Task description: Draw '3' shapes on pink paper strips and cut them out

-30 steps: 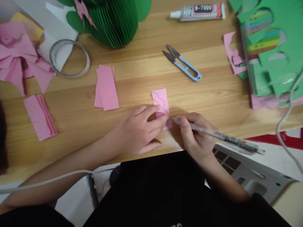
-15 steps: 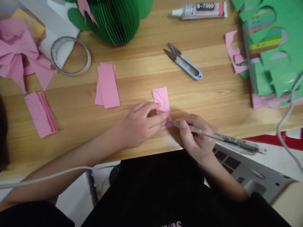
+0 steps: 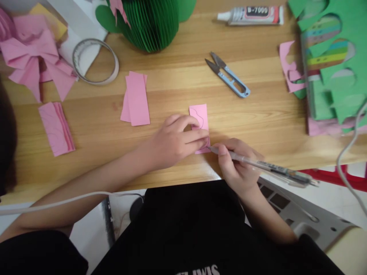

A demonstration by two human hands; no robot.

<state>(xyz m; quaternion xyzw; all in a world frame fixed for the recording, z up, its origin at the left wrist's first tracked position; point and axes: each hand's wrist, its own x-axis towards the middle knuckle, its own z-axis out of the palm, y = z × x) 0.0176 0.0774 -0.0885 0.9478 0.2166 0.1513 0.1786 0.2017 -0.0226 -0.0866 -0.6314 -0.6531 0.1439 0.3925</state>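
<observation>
A small pink paper strip (image 3: 202, 111) lies on the wooden table, with curved pen lines drawn on it. The fingers of my left hand (image 3: 176, 141) are stretched out and apart, resting on the strip and covering its middle. My right hand (image 3: 239, 164) grips a pen (image 3: 265, 165), whose tip touches the strip near its lower right edge. To the left lie several plain pink strips (image 3: 138, 99), stacked askew. Farther left is a folded pink paper stack (image 3: 57, 129) with faint curved lines on top.
Blue thread snips (image 3: 231, 81) and a B-7000 glue tube (image 3: 255, 16) lie beyond my hands. A tape roll (image 3: 114, 70), pink paper bow (image 3: 34, 53) and green honeycomb paper ball (image 3: 151, 23) are at the back left. Cut green paper (image 3: 327, 99) piles up at right; a white cable (image 3: 341, 152) hangs there.
The whole view has shifted slightly. My left fingers have moved a little on the strip, and the pen tip stays near its lower right edge.
</observation>
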